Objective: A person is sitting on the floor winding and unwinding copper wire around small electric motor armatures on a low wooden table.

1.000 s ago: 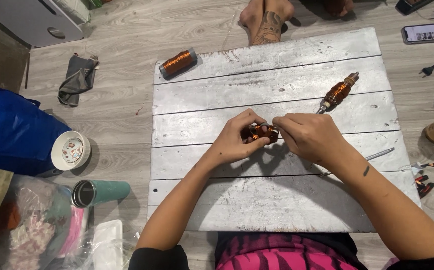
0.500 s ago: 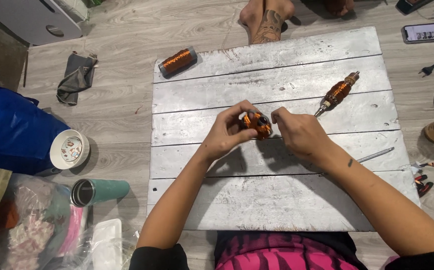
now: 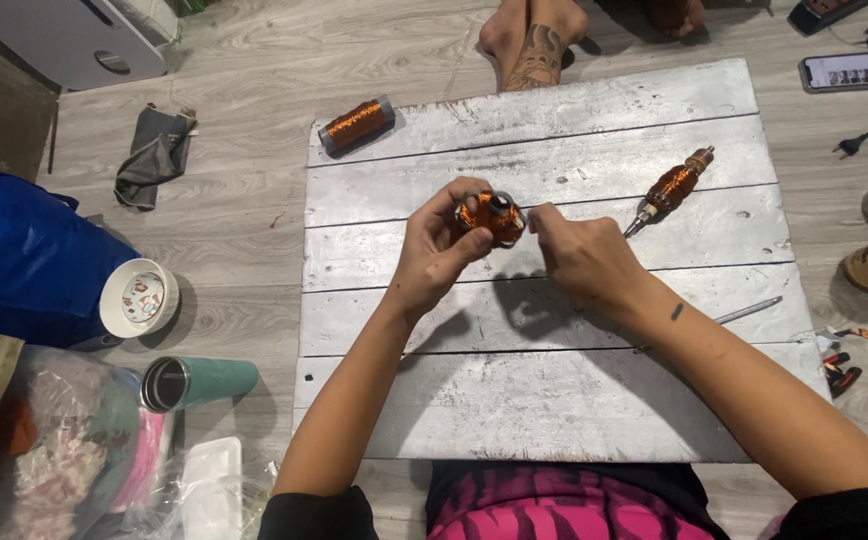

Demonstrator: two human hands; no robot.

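1. A low whitewashed plank board (image 3: 554,400) lies on the grey wood floor in front of the seated person and serves as the work surface. Its planks run left to right.
2. Both forearms reach forward over the board and meet above its middle planks, slightly left of centre.
3. The left hand (image 3: 432,255) is cupped around a small copper-wound armature (image 3: 491,215), thumb and fingers closed on its body. The part is raised off the board, not resting on it.
4. The right hand (image 3: 584,262) sits just beside the armature on its right. Its fingertips are drawn together at the part's right end, as if pinching something thin there; what they grip is too small to tell.
5. The armature presents one end, with a dark round centre, towards the camera. Its long axis therefore stands roughly upright, tilted a little towards the right hand.
6. Both hands touch the part. The left carries it; the right works at its edge.
7. A longer copper-wound rotor (image 3: 672,188) lies well apart on the right, its shaft running diagonally.
8. A copper wire spool (image 3: 356,124) lies at the board's far left corner.
9. A thin metal rod (image 3: 749,310) lies near the right forearm.
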